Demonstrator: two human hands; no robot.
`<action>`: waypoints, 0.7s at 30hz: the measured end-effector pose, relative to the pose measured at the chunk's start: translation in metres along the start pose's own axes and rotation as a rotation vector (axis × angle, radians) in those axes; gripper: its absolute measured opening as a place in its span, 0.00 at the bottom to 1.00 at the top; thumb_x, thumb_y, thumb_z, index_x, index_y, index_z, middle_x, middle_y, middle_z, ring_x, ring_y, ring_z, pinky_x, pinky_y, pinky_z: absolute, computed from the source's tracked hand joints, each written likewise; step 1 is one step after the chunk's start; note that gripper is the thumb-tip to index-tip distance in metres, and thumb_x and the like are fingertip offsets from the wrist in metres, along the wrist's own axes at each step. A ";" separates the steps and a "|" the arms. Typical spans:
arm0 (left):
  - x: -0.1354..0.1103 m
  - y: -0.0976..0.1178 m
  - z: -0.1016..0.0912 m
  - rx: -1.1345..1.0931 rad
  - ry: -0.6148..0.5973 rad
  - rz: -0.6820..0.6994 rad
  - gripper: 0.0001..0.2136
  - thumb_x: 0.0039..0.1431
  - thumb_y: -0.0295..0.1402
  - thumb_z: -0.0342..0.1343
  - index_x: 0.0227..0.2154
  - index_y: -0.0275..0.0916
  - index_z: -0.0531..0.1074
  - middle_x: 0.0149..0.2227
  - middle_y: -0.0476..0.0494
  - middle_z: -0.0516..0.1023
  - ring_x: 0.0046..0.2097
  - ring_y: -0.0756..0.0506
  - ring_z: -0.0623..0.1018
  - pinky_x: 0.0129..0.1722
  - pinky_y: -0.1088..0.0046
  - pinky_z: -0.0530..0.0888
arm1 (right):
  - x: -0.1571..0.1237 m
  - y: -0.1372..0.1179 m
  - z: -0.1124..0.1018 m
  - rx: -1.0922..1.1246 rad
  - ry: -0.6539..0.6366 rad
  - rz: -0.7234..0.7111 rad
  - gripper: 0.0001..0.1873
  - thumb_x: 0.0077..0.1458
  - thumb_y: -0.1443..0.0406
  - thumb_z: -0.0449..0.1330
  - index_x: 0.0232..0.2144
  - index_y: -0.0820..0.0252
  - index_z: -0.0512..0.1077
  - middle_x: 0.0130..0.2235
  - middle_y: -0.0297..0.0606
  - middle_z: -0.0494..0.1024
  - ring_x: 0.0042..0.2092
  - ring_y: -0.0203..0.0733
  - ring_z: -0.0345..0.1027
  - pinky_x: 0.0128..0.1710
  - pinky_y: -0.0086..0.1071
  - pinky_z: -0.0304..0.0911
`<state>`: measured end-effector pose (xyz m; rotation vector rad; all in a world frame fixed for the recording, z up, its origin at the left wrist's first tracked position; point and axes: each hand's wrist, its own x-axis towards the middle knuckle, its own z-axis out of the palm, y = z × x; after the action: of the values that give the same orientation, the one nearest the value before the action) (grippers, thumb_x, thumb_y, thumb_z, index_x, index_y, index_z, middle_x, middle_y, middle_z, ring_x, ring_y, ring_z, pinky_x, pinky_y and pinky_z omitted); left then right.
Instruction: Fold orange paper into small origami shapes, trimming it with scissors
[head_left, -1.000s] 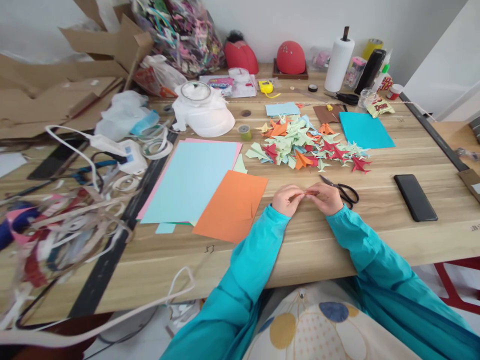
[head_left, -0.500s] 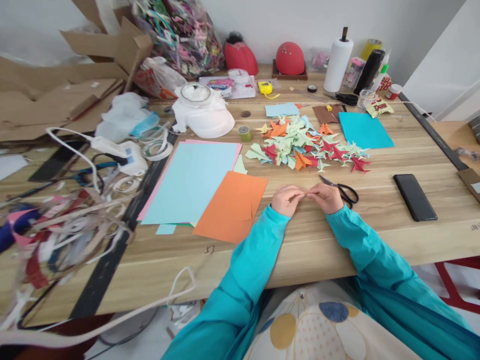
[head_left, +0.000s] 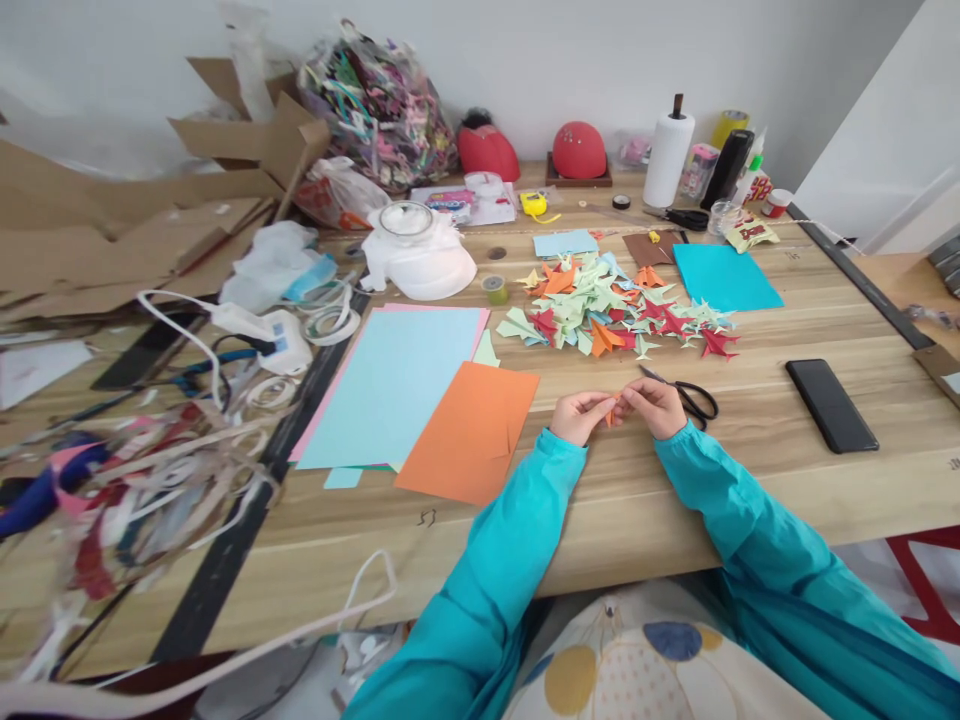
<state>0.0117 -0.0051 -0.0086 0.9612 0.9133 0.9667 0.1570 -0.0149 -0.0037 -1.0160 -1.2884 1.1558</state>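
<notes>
Between the fingertips of both hands is a small folded piece of orange paper (head_left: 610,411), mostly hidden by the fingers. My left hand (head_left: 579,415) pinches it from the left. From the right, my right hand (head_left: 655,405) grips it too. Black-handled scissors (head_left: 699,402) lie beside my right hand, partly covered by it. Beyond the hands spreads a pile of folded paper cranes (head_left: 600,300) in green, orange, red and blue. To the left of my left hand rests an orange sheet (head_left: 465,430) with a cut in it, overlapping a light blue sheet (head_left: 390,380).
A black phone (head_left: 831,405) lies at the right, below a turquoise sheet (head_left: 727,278). At the back stand a paper towel roll (head_left: 669,160) and a red pincushion (head_left: 578,150). Ribbons (head_left: 157,490), a power strip (head_left: 281,340) and cardboard (head_left: 127,220) crowd the left.
The fingers have shifted their grip, and a bit of orange paper now shows between them. The camera view has tilted slightly; the things on the table stay put.
</notes>
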 end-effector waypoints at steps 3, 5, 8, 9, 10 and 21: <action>0.000 -0.001 0.001 -0.058 -0.019 -0.067 0.20 0.33 0.45 0.65 0.27 0.33 0.75 0.24 0.44 0.78 0.25 0.47 0.77 0.27 0.70 0.74 | 0.002 0.000 -0.002 0.024 0.023 0.041 0.15 0.46 0.55 0.62 0.22 0.63 0.70 0.20 0.34 0.75 0.22 0.33 0.68 0.24 0.28 0.67; -0.001 0.000 0.002 -0.060 -0.028 -0.076 0.20 0.34 0.45 0.65 0.27 0.33 0.75 0.24 0.44 0.78 0.26 0.47 0.77 0.27 0.71 0.74 | 0.002 -0.001 -0.002 0.037 0.030 0.061 0.15 0.45 0.55 0.62 0.22 0.63 0.70 0.19 0.33 0.74 0.21 0.32 0.67 0.23 0.28 0.66; -0.003 0.003 0.002 -0.013 -0.049 -0.058 0.19 0.35 0.44 0.64 0.27 0.33 0.75 0.24 0.44 0.78 0.26 0.47 0.77 0.27 0.72 0.73 | 0.002 -0.002 -0.002 0.049 0.031 0.081 0.16 0.43 0.54 0.63 0.21 0.62 0.70 0.18 0.33 0.74 0.20 0.32 0.66 0.22 0.28 0.65; -0.004 0.003 0.001 0.010 -0.057 -0.046 0.18 0.36 0.44 0.64 0.27 0.33 0.75 0.24 0.44 0.78 0.26 0.47 0.76 0.27 0.72 0.73 | 0.002 -0.002 -0.001 0.050 0.030 0.084 0.16 0.43 0.54 0.63 0.21 0.63 0.70 0.19 0.33 0.74 0.20 0.32 0.66 0.22 0.28 0.65; -0.004 0.003 0.001 0.032 -0.066 -0.030 0.18 0.37 0.44 0.63 0.26 0.33 0.75 0.24 0.44 0.78 0.26 0.47 0.76 0.27 0.72 0.73 | 0.002 -0.002 -0.001 0.047 0.029 0.087 0.16 0.43 0.54 0.63 0.21 0.63 0.70 0.19 0.33 0.74 0.20 0.32 0.66 0.23 0.28 0.65; -0.005 0.000 -0.001 0.116 -0.076 0.053 0.15 0.41 0.42 0.62 0.25 0.33 0.75 0.23 0.44 0.78 0.26 0.48 0.76 0.31 0.71 0.73 | 0.001 0.005 0.000 0.089 -0.044 0.187 0.17 0.41 0.55 0.64 0.21 0.63 0.68 0.16 0.33 0.73 0.18 0.33 0.66 0.19 0.26 0.62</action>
<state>0.0096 -0.0092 -0.0075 1.1181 0.8912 0.9235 0.1571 -0.0129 -0.0080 -1.0667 -1.1845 1.3723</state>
